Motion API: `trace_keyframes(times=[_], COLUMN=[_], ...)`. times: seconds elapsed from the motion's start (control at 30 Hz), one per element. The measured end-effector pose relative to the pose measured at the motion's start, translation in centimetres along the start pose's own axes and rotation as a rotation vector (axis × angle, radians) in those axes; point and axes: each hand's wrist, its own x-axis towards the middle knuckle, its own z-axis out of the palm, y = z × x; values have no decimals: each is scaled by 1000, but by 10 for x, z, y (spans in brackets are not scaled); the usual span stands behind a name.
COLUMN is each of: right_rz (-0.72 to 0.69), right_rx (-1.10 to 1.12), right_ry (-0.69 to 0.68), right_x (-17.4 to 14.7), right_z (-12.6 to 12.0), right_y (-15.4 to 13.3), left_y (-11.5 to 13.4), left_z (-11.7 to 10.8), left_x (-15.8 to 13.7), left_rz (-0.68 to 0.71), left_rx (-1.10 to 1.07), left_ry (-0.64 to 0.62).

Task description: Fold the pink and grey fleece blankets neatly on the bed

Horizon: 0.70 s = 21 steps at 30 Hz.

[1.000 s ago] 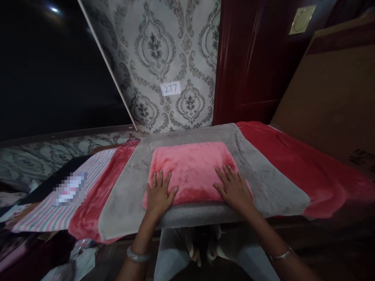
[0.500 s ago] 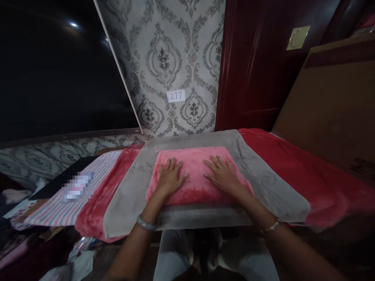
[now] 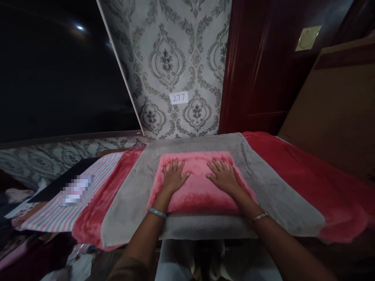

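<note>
A folded pink plush blanket (image 3: 197, 191) lies as a neat rectangle in front of me. On its left part rests my left hand (image 3: 175, 175), palm down with the fingers spread. My right hand (image 3: 222, 175) lies flat on the right part, its fingers apart too. Neither hand grips anything; both touch the top of the plush. Beneath the folded piece a grey plush cloth (image 3: 125, 199) is spread out. Under the grey cloth, red plush fabric (image 3: 293, 175) shows at the right and at the left.
A striped cloth (image 3: 99, 171) with a blurred item on it lies at the left. Behind it is a large dark screen (image 3: 58, 78). A cardboard box (image 3: 336, 105) leans at the right. A paper label (image 3: 179, 97) reading 277 is on the patterned wall. Cloth items are heaped at lower left.
Both hands stay spread on the pink blanket and have slid slightly toward its far edge. The view has shifted a little.
</note>
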Motion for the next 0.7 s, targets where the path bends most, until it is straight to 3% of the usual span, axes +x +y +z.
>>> trace_keyframes(times=[0.17,0.33,0.6,0.7], right_rz=[-23,-20,45,45], right_rx=[49,6,4,19], right_ry=[-12,39,43,59], right_x=[14,42,60,61], right_z=[-15,-30,9,14], right_y=[6,15,35,40], left_y=[0,-5,-18,-21], left_z=[-14,-32,-9,-5], left_x=[5,30,57,59], left_rz=[0,-9,-69,-59], left_rx=[23,50,34,19], left_ry=[-26,-100,-58,-52])
